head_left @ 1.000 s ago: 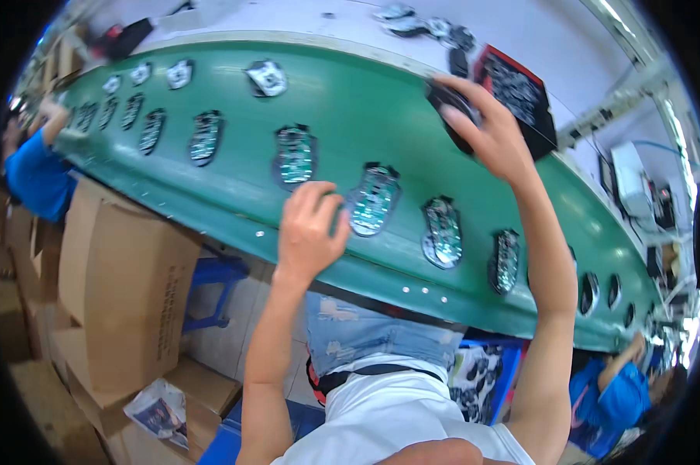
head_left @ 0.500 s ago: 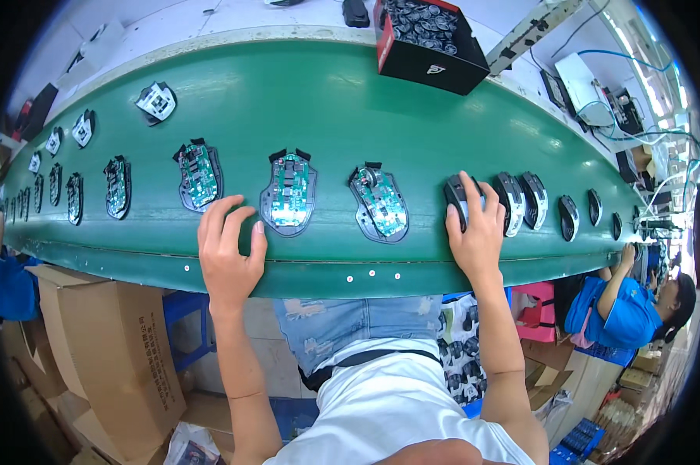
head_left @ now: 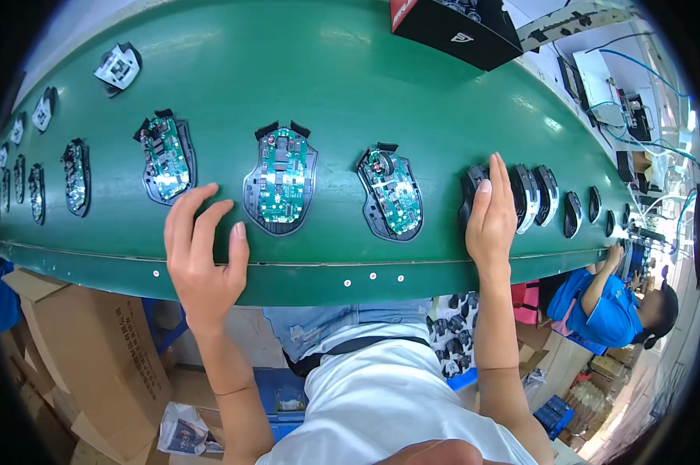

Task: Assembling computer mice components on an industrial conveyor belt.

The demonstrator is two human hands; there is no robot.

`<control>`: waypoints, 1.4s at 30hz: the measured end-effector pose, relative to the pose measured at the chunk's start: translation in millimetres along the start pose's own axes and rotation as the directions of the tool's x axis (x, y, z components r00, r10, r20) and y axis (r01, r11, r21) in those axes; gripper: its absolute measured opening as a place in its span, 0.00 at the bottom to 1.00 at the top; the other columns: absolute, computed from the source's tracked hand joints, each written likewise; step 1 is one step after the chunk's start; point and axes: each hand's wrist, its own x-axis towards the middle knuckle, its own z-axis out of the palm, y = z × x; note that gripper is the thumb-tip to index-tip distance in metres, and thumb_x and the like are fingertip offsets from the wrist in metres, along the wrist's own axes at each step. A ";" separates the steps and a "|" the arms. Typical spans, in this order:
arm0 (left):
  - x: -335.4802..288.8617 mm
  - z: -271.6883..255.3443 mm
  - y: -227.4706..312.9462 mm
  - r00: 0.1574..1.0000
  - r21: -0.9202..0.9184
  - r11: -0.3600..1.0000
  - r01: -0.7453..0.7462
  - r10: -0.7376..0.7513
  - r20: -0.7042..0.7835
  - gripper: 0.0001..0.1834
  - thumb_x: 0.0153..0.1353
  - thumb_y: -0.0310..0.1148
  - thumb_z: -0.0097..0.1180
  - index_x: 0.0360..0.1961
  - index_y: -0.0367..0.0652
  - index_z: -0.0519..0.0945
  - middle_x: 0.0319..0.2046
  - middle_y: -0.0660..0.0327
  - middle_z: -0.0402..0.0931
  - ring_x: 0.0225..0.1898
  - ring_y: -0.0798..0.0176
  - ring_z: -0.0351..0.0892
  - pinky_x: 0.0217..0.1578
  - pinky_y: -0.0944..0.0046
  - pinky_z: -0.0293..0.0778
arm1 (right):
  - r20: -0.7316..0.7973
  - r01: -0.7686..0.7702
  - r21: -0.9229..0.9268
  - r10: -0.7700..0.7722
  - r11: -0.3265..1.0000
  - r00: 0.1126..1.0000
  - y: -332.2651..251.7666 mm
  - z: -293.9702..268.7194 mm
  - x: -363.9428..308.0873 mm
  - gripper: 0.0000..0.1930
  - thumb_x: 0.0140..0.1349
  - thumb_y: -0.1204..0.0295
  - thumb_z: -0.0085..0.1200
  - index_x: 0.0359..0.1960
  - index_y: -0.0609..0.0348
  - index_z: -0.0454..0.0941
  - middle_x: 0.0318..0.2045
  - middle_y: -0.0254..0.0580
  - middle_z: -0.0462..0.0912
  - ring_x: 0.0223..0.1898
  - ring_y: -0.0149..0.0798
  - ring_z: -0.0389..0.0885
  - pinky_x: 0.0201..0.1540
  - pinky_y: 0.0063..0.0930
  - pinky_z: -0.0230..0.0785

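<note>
My left hand (head_left: 204, 260) hovers over the near part of the green work surface (head_left: 326, 70), empty, its fingers spread. Its fingertips are close to a black mouse base with a green circuit board (head_left: 166, 159). To the right lie a second mouse base with a board (head_left: 284, 182) and a third, tilted one with a scroll wheel (head_left: 394, 190). My right hand (head_left: 491, 221) is stretched flat, fingers together, along the right side of a black mouse (head_left: 472, 190) that it partly hides. Whether it touches that mouse, I cannot tell.
Closed mice (head_left: 547, 196) line up to the right, several more beyond. Further boards on bases (head_left: 75, 178) and pale mouse shells (head_left: 119, 68) lie left. A black box (head_left: 458, 35) of small parts stands at the far edge. A person in blue (head_left: 594, 306) works at right.
My right hand has gone from curling over the mouse to lying straight along its right side. My left hand appears further left and lower. The whole view has shifted nearer the surface.
</note>
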 end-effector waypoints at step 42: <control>-2.2 -4.8 -27.2 0.992 -0.096 0.990 -0.105 0.097 -0.082 0.12 0.55 0.29 0.64 0.40 0.38 0.82 0.47 0.55 0.80 0.50 0.49 0.79 0.50 0.52 0.74 | -0.009 0.143 0.049 -0.142 0.989 0.990 6.1 -3.3 -7.5 0.27 0.63 0.73 0.56 0.65 0.65 0.71 0.60 0.59 0.77 0.61 0.58 0.75 0.65 0.45 0.65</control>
